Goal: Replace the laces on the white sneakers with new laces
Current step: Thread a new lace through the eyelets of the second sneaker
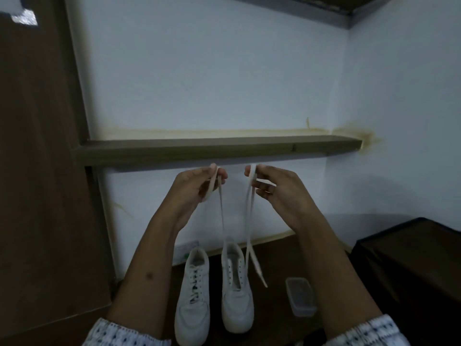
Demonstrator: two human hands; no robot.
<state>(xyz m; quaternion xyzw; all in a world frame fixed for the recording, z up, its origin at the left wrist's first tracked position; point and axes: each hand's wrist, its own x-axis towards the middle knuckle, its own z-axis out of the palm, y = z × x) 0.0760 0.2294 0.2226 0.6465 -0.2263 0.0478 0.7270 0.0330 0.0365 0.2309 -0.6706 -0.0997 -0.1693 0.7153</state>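
Two white sneakers stand side by side on the dark floor, toes toward me. The left sneaker [193, 295] is laced. The right sneaker [235, 290] shows bare eyelets. I hold a flat white lace [222, 216] raised high above the shoes. My left hand [197, 186] pinches one part of it between thumb and fingers. My right hand [272, 186] pinches another part. The strands hang down from both hands toward the right sneaker, and a loose end dangles beside it.
A small clear plastic box [300, 297] lies on the floor right of the shoes. A dark cabinet [409, 265] stands at the right, a brown wooden panel [42, 158] at the left. A wooden shelf [217, 148] crosses the white wall just behind my hands.
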